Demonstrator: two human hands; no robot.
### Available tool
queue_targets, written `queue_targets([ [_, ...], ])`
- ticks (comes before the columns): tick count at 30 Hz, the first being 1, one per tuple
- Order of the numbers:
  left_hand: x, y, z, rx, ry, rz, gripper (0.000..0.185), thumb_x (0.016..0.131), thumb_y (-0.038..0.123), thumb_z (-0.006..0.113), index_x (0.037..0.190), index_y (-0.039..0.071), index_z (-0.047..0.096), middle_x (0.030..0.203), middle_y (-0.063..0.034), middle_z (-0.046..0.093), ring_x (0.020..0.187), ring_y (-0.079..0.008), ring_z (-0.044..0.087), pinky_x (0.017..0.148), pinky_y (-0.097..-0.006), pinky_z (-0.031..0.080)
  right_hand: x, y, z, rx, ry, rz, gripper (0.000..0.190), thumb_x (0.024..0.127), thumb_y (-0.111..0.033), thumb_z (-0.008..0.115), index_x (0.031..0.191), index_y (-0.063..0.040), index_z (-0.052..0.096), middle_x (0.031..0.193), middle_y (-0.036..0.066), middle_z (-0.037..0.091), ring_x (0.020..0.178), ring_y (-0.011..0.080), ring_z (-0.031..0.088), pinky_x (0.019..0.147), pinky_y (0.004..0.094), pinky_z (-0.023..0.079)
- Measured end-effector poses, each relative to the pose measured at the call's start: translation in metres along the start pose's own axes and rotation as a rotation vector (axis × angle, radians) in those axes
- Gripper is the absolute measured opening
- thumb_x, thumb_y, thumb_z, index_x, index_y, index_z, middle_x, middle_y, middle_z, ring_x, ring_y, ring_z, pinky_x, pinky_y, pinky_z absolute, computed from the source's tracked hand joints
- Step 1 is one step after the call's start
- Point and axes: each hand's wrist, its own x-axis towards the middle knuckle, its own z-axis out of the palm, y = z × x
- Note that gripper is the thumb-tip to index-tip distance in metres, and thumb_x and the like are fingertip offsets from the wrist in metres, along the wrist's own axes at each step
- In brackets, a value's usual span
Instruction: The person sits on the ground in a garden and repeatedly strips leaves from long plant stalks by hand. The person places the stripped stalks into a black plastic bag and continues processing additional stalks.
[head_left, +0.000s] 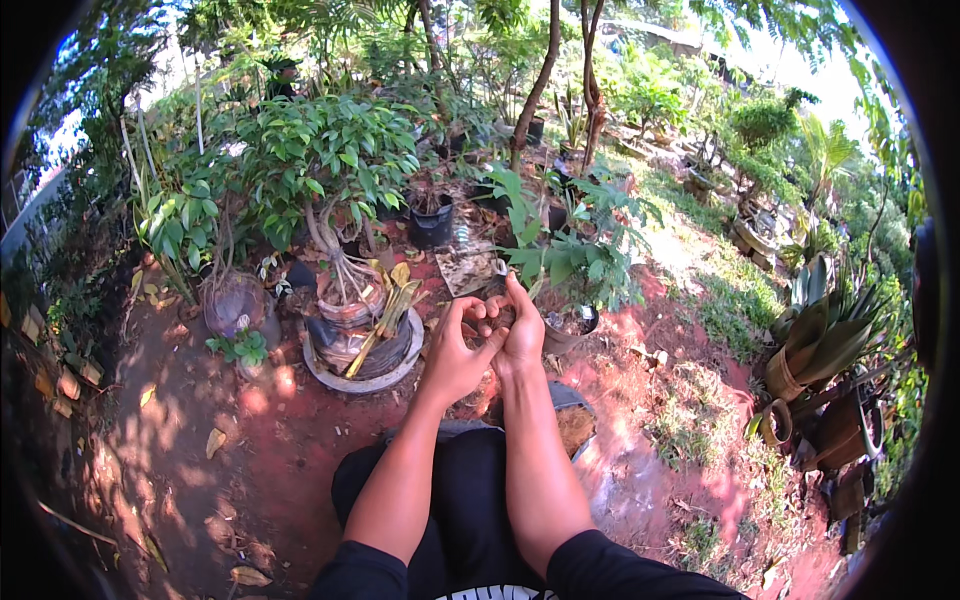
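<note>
My left hand (459, 360) and my right hand (523, 330) are raised together in front of me, fingers curled toward each other. A small brown clump, perhaps soil, shows between the fingers; which hand bears it I cannot tell. Below my right forearm stands a dark container (576, 420) with brown material in it. Just beyond the hands is a pot (568, 341) with a leafy green plant (570, 259). Left of the hands, a potted tree with bare roots (339, 255) stands in a round grey basin (367, 386), with dry yellow leaves (386, 322) lying across its pot.
A wrapped root ball (238, 307) stands at the left, behind a small leafy plant (246, 349). A black pot (431, 223) is farther back. Thick-leaved potted plants (784, 371) and brown pots (836, 439) line the right. Dry leaves lie on the reddish ground (247, 480).
</note>
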Motion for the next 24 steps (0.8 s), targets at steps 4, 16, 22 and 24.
queue_targets([
  [4, 0.003, -0.002, 0.007, -0.006, 0.076, -0.019, 0.051, 0.090, 0.032, 0.078, 0.125, 0.005, 0.052, 0.108, -0.0069, 0.061, 0.092, -0.0156, 0.060, 0.083, -0.0339, 0.051, -0.002, 0.006, 0.002, 0.107, -0.049, -0.009, 0.041, 0.103, -0.042, 0.056, 0.091, -0.002, 0.060, 0.081, 0.012, 0.065, 0.064, 0.0208, 0.062, 0.055, 0.0304, 0.051],
  [16, 0.008, -0.007, 0.005, -0.045, 0.177, 0.086, 0.052, 0.095, 0.019, 0.072, 0.143, 0.010, 0.053, 0.137, -0.0109, 0.040, 0.110, -0.0177, 0.060, 0.091, -0.0290, 0.051, -0.005, 0.011, 0.007, -0.227, -0.132, -0.029, 0.036, 0.106, -0.041, 0.050, 0.116, -0.007, 0.052, 0.096, 0.007, 0.064, 0.081, 0.0144, 0.064, 0.071, 0.0284, 0.053],
  [22, 0.010, 0.004, -0.008, 0.101, 0.181, 0.192, 0.034, 0.094, 0.026, 0.070, 0.122, 0.007, 0.072, 0.126, -0.0116, 0.059, 0.113, -0.0301, 0.052, 0.103, -0.0422, 0.038, -0.007, 0.013, 0.013, -0.402, -0.087, -0.103, 0.041, 0.106, -0.045, 0.049, 0.111, -0.004, 0.057, 0.099, 0.004, 0.060, 0.090, 0.0109, 0.055, 0.081, 0.0304, 0.046],
  [24, 0.010, 0.008, -0.012, 0.140, 0.179, 0.243, 0.033, 0.093, 0.022, 0.069, 0.120, 0.003, 0.071, 0.124, -0.0110, 0.064, 0.112, -0.0306, 0.055, 0.101, -0.0408, 0.041, -0.011, 0.008, 0.014, -0.482, -0.114, -0.043, 0.049, 0.106, -0.049, 0.047, 0.107, -0.002, 0.060, 0.099, 0.005, 0.063, 0.088, 0.0113, 0.055, 0.077, 0.0311, 0.046],
])
